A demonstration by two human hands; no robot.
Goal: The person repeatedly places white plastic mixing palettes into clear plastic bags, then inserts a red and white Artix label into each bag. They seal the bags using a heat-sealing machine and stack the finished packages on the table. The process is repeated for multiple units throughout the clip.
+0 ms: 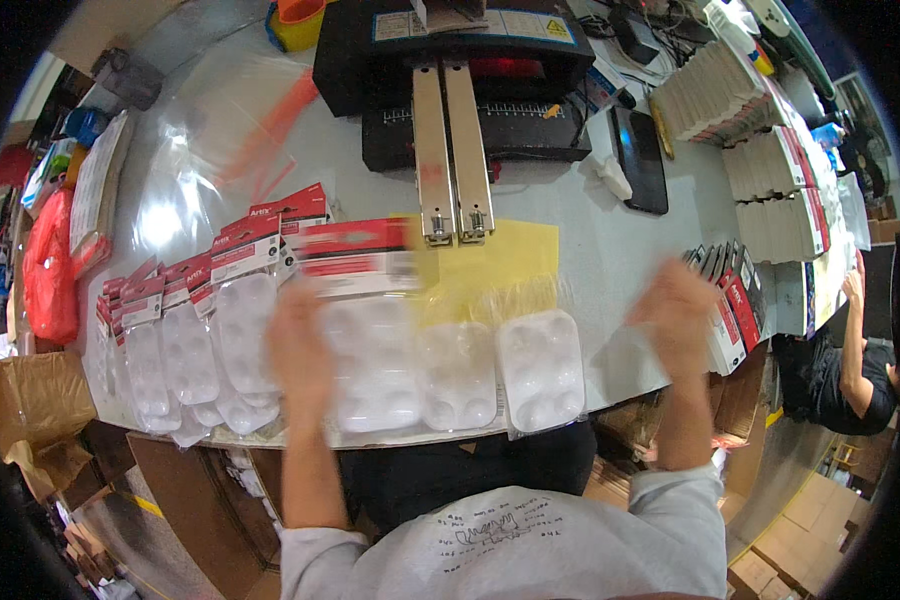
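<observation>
Blurred left hand (298,345) rests on a clear blister pack (370,365), seemingly steadying it; right hand (675,315) hovers near stacked cards (735,300); grips indiscernible.

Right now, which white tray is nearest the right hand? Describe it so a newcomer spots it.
Start at the black sealing machine and follow its metal arms down to the yellow sheet. At the table's near edge lies a row of white plastic trays; take the rightmost tray, bare, with no red header card.
</observation>
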